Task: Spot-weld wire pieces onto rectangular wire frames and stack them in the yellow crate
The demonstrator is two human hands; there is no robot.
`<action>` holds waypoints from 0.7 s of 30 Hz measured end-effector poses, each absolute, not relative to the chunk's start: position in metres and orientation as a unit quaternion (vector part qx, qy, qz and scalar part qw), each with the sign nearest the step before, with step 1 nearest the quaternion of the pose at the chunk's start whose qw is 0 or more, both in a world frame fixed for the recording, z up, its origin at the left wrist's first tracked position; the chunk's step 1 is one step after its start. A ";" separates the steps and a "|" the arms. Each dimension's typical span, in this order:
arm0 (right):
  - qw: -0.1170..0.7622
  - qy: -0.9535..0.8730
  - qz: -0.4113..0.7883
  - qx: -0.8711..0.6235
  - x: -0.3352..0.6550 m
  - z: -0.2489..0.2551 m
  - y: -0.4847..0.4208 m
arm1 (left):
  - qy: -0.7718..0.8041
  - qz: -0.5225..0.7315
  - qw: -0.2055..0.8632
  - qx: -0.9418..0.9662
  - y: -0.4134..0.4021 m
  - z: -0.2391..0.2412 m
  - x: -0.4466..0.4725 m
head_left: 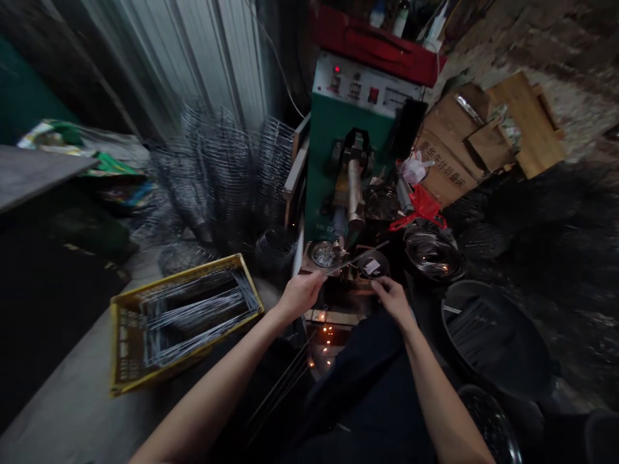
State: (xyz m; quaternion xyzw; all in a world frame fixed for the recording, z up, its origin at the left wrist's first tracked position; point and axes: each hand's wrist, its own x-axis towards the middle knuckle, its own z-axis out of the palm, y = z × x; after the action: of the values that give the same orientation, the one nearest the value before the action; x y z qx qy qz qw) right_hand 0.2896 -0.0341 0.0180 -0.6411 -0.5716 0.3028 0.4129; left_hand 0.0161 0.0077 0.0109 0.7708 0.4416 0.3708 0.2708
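Note:
My left hand [300, 293] is closed on a thin metal wire rod [353, 260] that runs up and right toward the base of a green welding machine [355, 142]. My right hand [393, 298] is closed in a pinch just below a small round wire ring [373, 264] on the machine's work plate; what it pinches is too small to make out. A small round wire piece [324, 254] lies on the plate to the left. Orange sparks [325, 335] glow on the floor between my arms.
A yellow crate [126, 322] of bent wire frames sits at the left. Stacked wire grilles [217, 174] stand behind it. Dark round basins [493, 335] with rods and a shiny bowl [432, 254] are on the right. Cardboard boxes [452, 154] lean at the back right.

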 end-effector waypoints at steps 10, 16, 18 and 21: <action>0.254 -0.511 0.115 -0.813 0.370 -0.026 -0.134 | 0.663 0.437 0.230 0.563 -0.077 -0.018 -0.192; 0.166 -0.522 0.071 -0.834 0.364 -0.034 -0.119 | 0.719 0.593 0.222 0.285 -0.081 -0.071 -0.283; 0.152 -0.519 0.063 -0.839 0.358 -0.036 -0.115 | 0.718 0.614 0.240 0.224 -0.076 -0.091 -0.296; 0.134 -0.523 0.050 -0.840 0.346 -0.038 -0.110 | 0.731 0.602 0.272 0.169 -0.071 -0.115 -0.302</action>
State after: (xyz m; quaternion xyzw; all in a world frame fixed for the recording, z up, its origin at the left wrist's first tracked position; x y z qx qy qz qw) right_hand 0.3461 -0.1099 -0.0379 -0.8401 -0.5233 0.0501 0.1338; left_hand -0.3022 -0.0707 -0.1146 0.1690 0.7312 0.6021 0.2723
